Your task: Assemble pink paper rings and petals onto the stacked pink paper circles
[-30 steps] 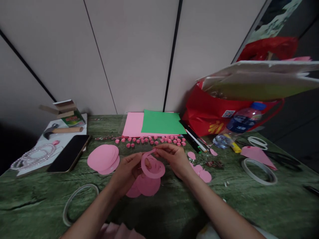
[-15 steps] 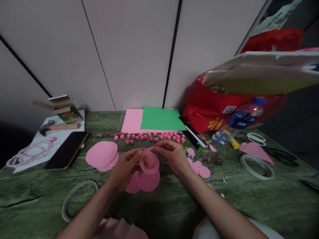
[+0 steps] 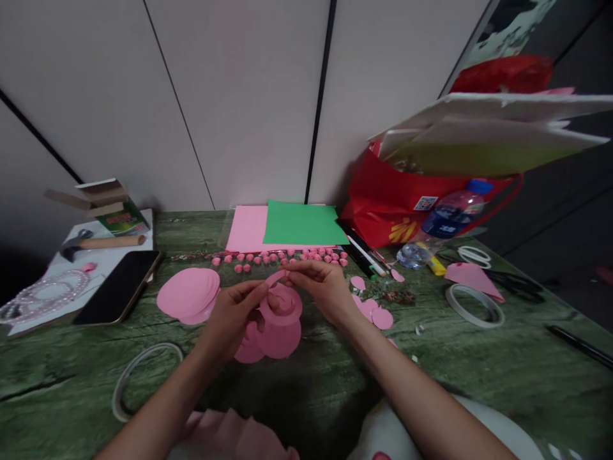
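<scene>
A spiral-cut strip of pink paper [image 3: 281,319] hangs in coils between my two hands, over the table's middle. My left hand [image 3: 232,313] is closed on it, thumb and forefinger pinching the strip near its upper part. With its fingertips, my right hand [image 3: 320,287] pinches the strip's end a little further right. Beneath the coils lie several pink paper pieces [image 3: 285,342], partly hidden by my left hand. A stack of pink paper discs [image 3: 184,291] rests to the left. Behind my hands run rows of small rolled pink paper flowers [image 3: 257,260].
Green paper [image 3: 301,223] lies by the wall. At right are a red bag [image 3: 373,204], a bottle [image 3: 445,220], scissors [image 3: 520,285] and a tape roll [image 3: 474,306]. At left are a phone [image 3: 119,287], a hammer [image 3: 112,242] and another tape ring [image 3: 122,377].
The view has shifted slightly, so things sit a little further left. Both hands keep their pinch on the paper strip, and a bit more of it arches between the fingers.
</scene>
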`<move>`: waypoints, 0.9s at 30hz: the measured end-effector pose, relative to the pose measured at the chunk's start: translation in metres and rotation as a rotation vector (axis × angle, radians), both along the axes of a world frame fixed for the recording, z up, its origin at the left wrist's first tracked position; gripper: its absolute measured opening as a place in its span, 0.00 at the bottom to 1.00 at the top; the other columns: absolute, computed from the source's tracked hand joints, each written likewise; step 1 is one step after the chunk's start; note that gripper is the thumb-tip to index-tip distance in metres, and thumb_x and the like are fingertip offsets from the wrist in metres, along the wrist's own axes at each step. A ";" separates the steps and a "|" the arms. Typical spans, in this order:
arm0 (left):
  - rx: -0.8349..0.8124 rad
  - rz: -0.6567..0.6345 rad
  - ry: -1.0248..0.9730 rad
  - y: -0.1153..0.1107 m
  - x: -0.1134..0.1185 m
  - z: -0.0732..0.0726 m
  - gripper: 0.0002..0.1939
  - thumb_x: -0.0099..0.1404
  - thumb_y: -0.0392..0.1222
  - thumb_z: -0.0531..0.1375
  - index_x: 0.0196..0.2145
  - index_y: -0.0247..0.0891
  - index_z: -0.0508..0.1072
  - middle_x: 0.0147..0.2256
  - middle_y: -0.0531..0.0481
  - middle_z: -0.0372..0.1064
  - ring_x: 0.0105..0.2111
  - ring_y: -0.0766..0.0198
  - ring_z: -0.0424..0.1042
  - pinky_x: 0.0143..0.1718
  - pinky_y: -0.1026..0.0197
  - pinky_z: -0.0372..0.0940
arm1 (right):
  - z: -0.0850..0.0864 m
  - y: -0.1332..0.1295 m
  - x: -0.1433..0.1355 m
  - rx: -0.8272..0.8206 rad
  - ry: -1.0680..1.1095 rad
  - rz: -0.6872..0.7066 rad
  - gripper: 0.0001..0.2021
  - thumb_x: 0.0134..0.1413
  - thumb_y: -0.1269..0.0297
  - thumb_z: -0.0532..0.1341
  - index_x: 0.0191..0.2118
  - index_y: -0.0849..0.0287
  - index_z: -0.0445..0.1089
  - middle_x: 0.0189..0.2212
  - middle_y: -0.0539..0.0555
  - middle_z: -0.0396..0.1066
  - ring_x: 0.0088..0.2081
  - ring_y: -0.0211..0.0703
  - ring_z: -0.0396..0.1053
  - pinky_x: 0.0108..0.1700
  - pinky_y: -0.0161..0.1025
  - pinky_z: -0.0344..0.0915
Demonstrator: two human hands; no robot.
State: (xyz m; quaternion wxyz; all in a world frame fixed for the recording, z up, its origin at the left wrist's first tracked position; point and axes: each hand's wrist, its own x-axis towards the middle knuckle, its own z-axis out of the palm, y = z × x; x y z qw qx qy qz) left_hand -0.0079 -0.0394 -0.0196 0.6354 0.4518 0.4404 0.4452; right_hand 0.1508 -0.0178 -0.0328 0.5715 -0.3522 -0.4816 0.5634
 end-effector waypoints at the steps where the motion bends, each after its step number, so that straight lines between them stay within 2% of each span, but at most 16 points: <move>1: -0.003 0.001 -0.001 0.000 0.000 0.000 0.11 0.53 0.44 0.61 0.24 0.31 0.72 0.22 0.49 0.69 0.17 0.72 0.62 0.14 0.70 0.56 | 0.000 0.000 0.000 -0.003 0.000 -0.009 0.08 0.39 0.63 0.65 0.30 0.56 0.73 0.26 0.50 0.74 0.28 0.37 0.71 0.36 0.39 0.68; 6: 0.010 -0.032 0.019 -0.001 0.000 0.000 0.11 0.54 0.44 0.60 0.24 0.32 0.73 0.21 0.49 0.69 0.17 0.71 0.62 0.15 0.70 0.57 | 0.002 -0.003 -0.002 -0.022 -0.010 -0.013 0.07 0.37 0.63 0.67 0.27 0.57 0.71 0.22 0.48 0.71 0.25 0.36 0.69 0.32 0.37 0.68; 12: 0.049 -0.071 0.060 -0.003 0.000 -0.002 0.11 0.55 0.45 0.60 0.27 0.32 0.74 0.22 0.49 0.69 0.17 0.72 0.62 0.17 0.70 0.58 | 0.004 -0.004 -0.001 0.002 -0.086 -0.055 0.07 0.34 0.62 0.68 0.23 0.57 0.71 0.21 0.48 0.70 0.23 0.36 0.67 0.28 0.36 0.65; 15: 0.048 -0.068 0.046 -0.002 0.000 -0.004 0.11 0.55 0.45 0.60 0.29 0.32 0.74 0.22 0.49 0.69 0.18 0.71 0.63 0.17 0.69 0.59 | 0.001 -0.003 0.001 -0.004 -0.091 -0.067 0.07 0.36 0.62 0.67 0.25 0.57 0.72 0.22 0.49 0.72 0.25 0.37 0.69 0.31 0.38 0.67; 20: 0.042 -0.027 0.021 0.000 0.001 -0.007 0.10 0.55 0.44 0.60 0.27 0.32 0.73 0.22 0.50 0.69 0.19 0.71 0.63 0.18 0.70 0.59 | -0.003 -0.002 0.003 -0.039 -0.059 0.038 0.08 0.40 0.63 0.65 0.32 0.56 0.73 0.29 0.51 0.74 0.30 0.38 0.71 0.39 0.41 0.67; 27: 0.047 -0.010 0.059 0.001 0.003 -0.009 0.09 0.55 0.43 0.60 0.26 0.33 0.73 0.22 0.51 0.68 0.19 0.70 0.63 0.18 0.70 0.58 | -0.006 -0.001 0.003 -0.075 -0.022 0.002 0.09 0.37 0.64 0.66 0.30 0.57 0.73 0.25 0.49 0.74 0.27 0.38 0.71 0.37 0.41 0.68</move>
